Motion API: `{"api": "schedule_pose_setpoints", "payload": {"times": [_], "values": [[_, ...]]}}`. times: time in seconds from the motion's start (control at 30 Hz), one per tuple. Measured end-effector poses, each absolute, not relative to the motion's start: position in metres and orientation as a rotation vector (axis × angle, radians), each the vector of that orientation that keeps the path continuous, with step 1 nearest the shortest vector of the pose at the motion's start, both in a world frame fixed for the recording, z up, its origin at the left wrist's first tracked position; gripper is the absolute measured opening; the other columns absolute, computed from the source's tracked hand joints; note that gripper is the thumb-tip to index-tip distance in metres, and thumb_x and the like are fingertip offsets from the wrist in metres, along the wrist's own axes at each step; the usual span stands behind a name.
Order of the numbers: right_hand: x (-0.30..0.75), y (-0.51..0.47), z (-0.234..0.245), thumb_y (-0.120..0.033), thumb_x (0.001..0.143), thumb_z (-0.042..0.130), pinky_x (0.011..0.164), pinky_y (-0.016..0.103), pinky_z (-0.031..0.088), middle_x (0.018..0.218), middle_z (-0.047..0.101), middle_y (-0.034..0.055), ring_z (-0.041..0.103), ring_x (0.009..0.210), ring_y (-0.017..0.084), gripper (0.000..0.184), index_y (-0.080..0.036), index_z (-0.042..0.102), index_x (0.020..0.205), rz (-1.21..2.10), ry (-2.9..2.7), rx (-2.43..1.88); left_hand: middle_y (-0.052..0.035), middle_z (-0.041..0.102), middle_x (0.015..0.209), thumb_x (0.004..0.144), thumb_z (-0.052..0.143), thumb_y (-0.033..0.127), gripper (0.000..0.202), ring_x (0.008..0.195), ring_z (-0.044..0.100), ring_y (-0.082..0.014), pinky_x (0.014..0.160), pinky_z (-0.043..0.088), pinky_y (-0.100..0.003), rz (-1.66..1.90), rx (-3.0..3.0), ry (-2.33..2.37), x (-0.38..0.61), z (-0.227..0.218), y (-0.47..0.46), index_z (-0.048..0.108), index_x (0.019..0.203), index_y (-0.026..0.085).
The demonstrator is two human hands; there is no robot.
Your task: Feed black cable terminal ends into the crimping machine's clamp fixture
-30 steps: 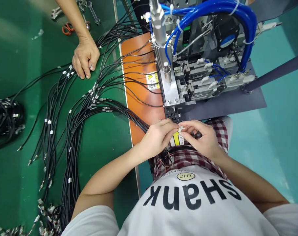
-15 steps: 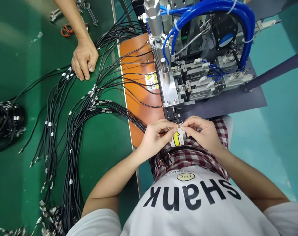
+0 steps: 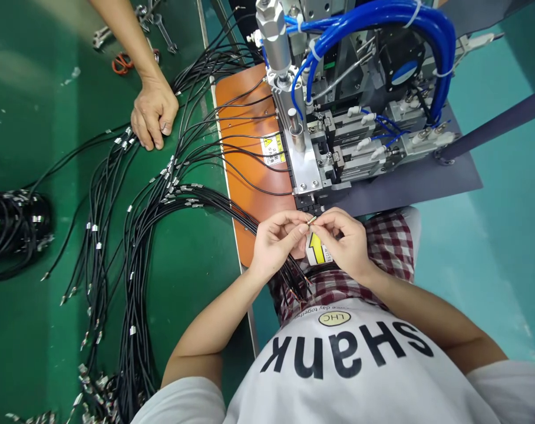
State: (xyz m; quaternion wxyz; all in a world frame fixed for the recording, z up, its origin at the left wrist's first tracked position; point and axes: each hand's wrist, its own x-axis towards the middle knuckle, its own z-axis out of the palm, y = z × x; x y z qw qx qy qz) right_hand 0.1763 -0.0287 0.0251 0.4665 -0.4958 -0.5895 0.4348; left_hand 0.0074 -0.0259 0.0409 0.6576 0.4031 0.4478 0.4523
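My left hand (image 3: 280, 238) and my right hand (image 3: 340, 235) meet in front of my lap, at the near end of the machine. Between their pinched fingertips are the thin wire ends (image 3: 311, 221) of a cable; the rest of that cable is mostly hidden by my left hand. Under my left wrist a bundle of black cables (image 3: 294, 277) hangs over the edge, its ends stripped to coloured wires. A white label with a yellow arrow (image 3: 317, 250) shows just below my fingers.
The metal clamping machine (image 3: 305, 159) with blue air hoses (image 3: 444, 65) stands ahead, several cables running into it across an orange plate (image 3: 245, 129). Another person's hand (image 3: 155, 112) rests on the green table among black cables (image 3: 137, 265). Wrenches (image 3: 164, 32) lie at the back left.
My right hand has shifted slightly left, closer to my left hand. The wire ends between my fingertips now point up and right. The camera view has moved slightly.
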Motion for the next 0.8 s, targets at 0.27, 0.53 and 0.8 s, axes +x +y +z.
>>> {"api": "schedule_pose_setpoints", "payload": {"times": [0.27, 0.53, 0.8], "values": [[0.188, -0.024, 0.039, -0.023, 0.091, 0.067, 0.064, 0.029, 0.046, 0.079, 0.065, 0.0007, 0.057, 0.069, 0.014, 0.01, -0.023, 0.067, 0.082, 1.117, -1.612, -1.197, -0.0008, 0.068, 0.073, 0.089, 0.074, 0.031, 0.016, 0.053, 0.063, -0.0102, 0.048, 0.049, -0.022, 0.984, 1.056, 1.094, 0.008, 0.049, -0.03, 0.07, 0.095, 0.016], [0.182, -0.032, 0.027, -0.017, 0.09, 0.065, 0.063, 0.028, 0.043, 0.075, 0.059, -0.0018, 0.052, 0.066, 0.012, 0.011, -0.021, 0.064, 0.08, 1.039, -1.537, -1.253, -0.0033, 0.066, 0.084, 0.092, 0.07, 0.035, 0.02, 0.066, 0.061, -0.0099, 0.054, 0.054, -0.02, 1.006, 1.272, 1.293, 0.018, 0.048, -0.034, 0.071, 0.101, 0.017], [0.183, -0.033, 0.029, -0.015, 0.089, 0.066, 0.063, 0.028, 0.043, 0.075, 0.06, -0.0019, 0.054, 0.067, 0.012, 0.01, -0.021, 0.064, 0.081, 1.019, -1.572, -1.248, 0.0015, 0.061, 0.065, 0.084, 0.078, 0.035, 0.022, 0.049, 0.056, -0.0081, 0.042, 0.049, -0.019, 0.925, 0.889, 1.16, 0.011, 0.048, -0.03, 0.074, 0.094, 0.016]]}}
